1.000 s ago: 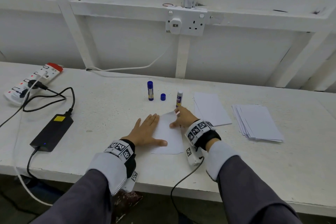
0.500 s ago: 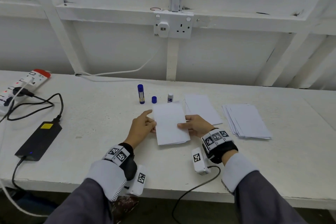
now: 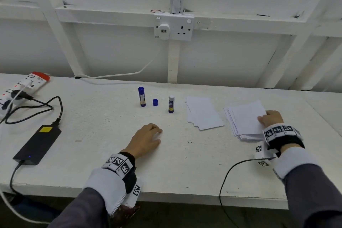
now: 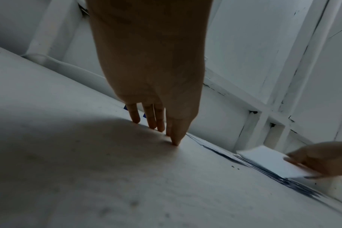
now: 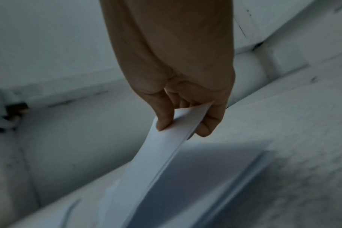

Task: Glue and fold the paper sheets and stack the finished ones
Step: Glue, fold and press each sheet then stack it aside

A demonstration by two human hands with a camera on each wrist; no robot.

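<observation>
**Folded sheet delivered to the stack; work area cleared for the next sheet**

Half a second earlier both hands held the folded sheet at the bench centre. The right hand (image 3: 271, 119) has since carried it out to the 3 o'clock side and now pinches the folded sheet (image 5: 166, 138) between thumb and curled fingers, its free end hanging down over the finished stack (image 3: 246, 122). Whether the sheet already touches the stack cannot be told.

The left hand (image 3: 148, 138) has let go. It rests at the bench (image 3: 92, 153) centre, fingers relaxed with the tips on the surface, holding nothing.

The uncapped glue stick (image 3: 171, 104) stands at 12 o'clock of the left hand, its loose cap (image 3: 155, 102) and a capped glue stick (image 3: 141, 96) farther toward 11 o'clock. A second, smaller pile of sheets (image 3: 203, 113) lies between the glue and the finished stack.

Assessment: one glue-and-fold cycle is nearly complete. Only release onto the stack remains. The next cycle probably begins with drawing a sheet from the smaller pile.
</observation>
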